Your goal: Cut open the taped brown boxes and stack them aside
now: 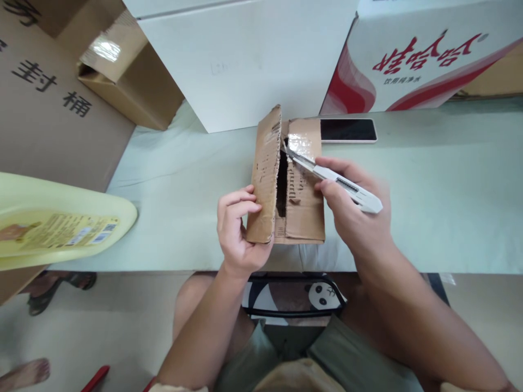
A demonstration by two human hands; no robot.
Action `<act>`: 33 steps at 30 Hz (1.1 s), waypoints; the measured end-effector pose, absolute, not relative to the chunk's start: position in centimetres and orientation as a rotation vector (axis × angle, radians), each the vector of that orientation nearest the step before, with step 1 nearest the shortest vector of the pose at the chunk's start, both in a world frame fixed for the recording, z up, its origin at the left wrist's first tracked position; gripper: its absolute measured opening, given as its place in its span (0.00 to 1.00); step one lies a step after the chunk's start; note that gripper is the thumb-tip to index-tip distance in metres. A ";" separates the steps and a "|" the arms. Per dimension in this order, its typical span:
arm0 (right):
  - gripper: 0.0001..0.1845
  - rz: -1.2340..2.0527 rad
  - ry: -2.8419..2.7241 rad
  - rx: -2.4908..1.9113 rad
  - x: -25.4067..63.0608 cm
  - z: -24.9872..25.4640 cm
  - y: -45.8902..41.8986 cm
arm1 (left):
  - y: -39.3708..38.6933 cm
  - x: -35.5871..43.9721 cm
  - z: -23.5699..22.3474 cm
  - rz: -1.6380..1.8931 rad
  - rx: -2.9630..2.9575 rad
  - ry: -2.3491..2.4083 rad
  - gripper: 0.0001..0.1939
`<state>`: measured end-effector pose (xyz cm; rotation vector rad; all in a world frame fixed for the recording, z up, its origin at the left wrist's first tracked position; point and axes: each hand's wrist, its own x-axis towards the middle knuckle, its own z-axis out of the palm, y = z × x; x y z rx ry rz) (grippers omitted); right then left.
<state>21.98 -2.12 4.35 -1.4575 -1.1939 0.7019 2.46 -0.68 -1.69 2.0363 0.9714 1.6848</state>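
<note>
A small brown cardboard box (306,212) sits on the pale green table, its left flap raised and a dark gap showing along the middle. My left hand (241,228) grips that raised flap at its lower left edge, fingers on the outer face. In my right hand (355,201) is a white utility knife (347,188), held between thumb and fingers. Its blade points up and left, and the tip meets the gap near the top of the flap. Clear tape shines on the right flap, and both flaps look torn. The inside of the box is too dark to make out.
Behind the box stand a large white box (253,60) and a red-and-white carton (408,65). A phone (349,130) lies at the box's upper right. On the left are a yellow jug (61,223) and brown cartons (139,81). Another person's feet (28,373) show on the floor.
</note>
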 end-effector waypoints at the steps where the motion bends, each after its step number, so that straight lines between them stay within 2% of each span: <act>1: 0.14 0.714 -1.187 -1.448 22.0 4.4 -2.2 | -0.7 2.4 -1.7 1.676 2.038 0.977 0.13; 8: 0.10 0.650 -1.200 -1.398 21.9 4.8 -3.0 | -0.5 2.7 -1.7 1.713 1.996 0.983 0.11; 14: 0.13 0.677 -1.169 -1.261 22.3 3.6 -3.0 | -0.5 2.9 -1.8 1.740 1.947 0.968 0.13; 18: 0.14 0.536 -1.104 -1.168 22.6 3.1 -2.6 | -0.5 3.1 -1.7 1.780 1.912 0.993 0.11; 21: 0.16 0.278 -1.162 -1.322 22.9 3.5 -2.6 | -0.5 3.2 -1.4 1.814 1.873 1.076 0.11; 24: 0.09 -0.003 -1.346 -1.466 23.3 4.0 -2.9 | -0.4 3.0 -1.4 1.840 1.733 1.157 0.12; 26: 0.08 -0.068 -1.443 -1.497 23.7 4.0 -2.8 | -0.3 2.7 -1.6 1.825 1.584 1.196 0.11; 29: 0.08 0.039 -1.548 -1.699 24.6 3.2 -2.2 | 0.2 2.1 -1.8 1.753 1.345 1.273 0.12; 31: 0.14 0.186 -1.648 -1.955 25.4 2.2 -1.6 | 0.7 1.5 -1.7 1.729 1.177 1.284 0.14; 33: 0.21 0.343 -1.770 -2.179 26.1 1.0 -1.2 | 1.3 0.9 -1.4 1.680 1.102 1.288 0.12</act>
